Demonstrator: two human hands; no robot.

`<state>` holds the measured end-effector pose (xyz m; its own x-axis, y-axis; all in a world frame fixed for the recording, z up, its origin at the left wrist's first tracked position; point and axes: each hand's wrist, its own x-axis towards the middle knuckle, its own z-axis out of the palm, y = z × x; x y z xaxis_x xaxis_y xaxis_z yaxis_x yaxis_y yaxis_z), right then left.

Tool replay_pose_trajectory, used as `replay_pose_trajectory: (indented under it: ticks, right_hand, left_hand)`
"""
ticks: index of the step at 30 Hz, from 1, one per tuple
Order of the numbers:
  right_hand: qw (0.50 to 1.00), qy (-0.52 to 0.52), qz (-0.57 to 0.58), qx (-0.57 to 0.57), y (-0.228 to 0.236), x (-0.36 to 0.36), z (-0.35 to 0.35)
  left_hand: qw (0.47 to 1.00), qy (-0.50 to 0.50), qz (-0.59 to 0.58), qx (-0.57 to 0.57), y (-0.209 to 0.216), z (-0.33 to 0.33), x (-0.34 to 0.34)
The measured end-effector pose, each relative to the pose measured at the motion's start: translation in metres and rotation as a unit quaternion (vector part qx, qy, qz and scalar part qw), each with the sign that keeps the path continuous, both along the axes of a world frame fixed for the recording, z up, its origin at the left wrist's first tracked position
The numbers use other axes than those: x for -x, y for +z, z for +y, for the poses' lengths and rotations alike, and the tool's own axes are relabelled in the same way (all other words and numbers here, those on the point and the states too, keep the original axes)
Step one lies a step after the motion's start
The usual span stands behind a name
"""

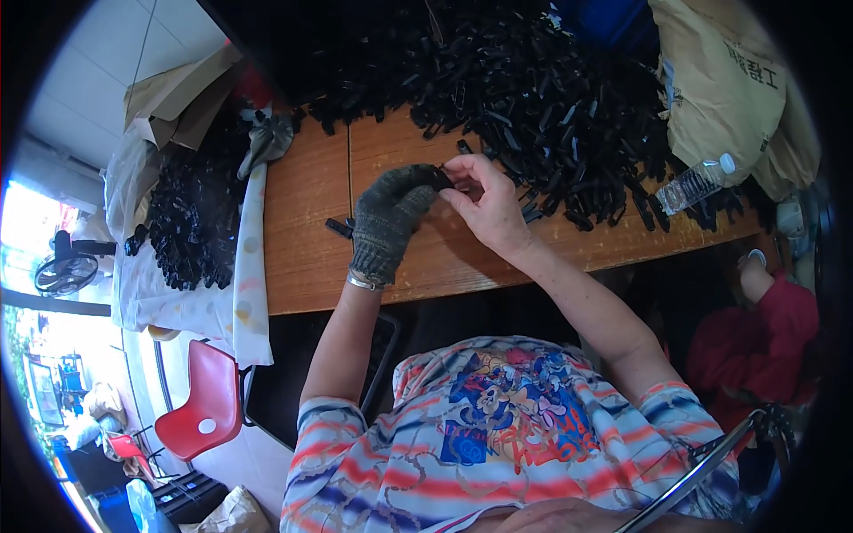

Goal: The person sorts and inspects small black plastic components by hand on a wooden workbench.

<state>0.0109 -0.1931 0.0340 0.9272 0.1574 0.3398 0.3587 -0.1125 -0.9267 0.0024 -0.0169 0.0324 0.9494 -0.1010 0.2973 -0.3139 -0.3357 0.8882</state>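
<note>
My left hand (391, 218) wears a dark knitted glove and pinches a small black plastic part (442, 177) above the wooden table (306, 222). My bare right hand (484, 202) holds the same part from the other side, fingertips meeting the gloved ones. A big heap of similar black plastic parts (533, 80) covers the far side of the table, just beyond both hands. One loose black part (338, 228) lies on the wood left of my gloved hand.
A second heap of black parts (187, 222) rests on a white cloth at the left. A clear plastic water bottle (696, 185) lies at the right by tan sacks (724, 84). A red chair (206, 404) stands lower left; a person in red (755, 342) sits at right.
</note>
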Motion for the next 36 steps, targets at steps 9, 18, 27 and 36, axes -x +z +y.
replay_pose_trajectory:
  ticks: [9, 18, 27, 36]
  right_hand:
    - [1.000, -0.003, -0.019, -0.013, 0.017, 0.007, 0.003]
    - [0.997, 0.000, -0.064, 0.037, 0.012, 0.010, 0.004]
    - [0.994, -0.016, -0.076, 0.083, -0.006, 0.018, 0.009]
    - [0.987, 0.022, -0.016, 0.159, -0.021, 0.040, 0.022]
  left_hand:
    - [0.947, 0.011, 0.182, 0.263, 0.007, -0.004, 0.013]
    - [0.974, 0.020, 0.141, 0.176, 0.016, -0.009, 0.020]
    - [0.984, 0.042, 0.128, 0.117, -0.007, -0.013, 0.034]
    - [0.983, -0.004, 0.041, 0.179, -0.028, -0.012, 0.036]
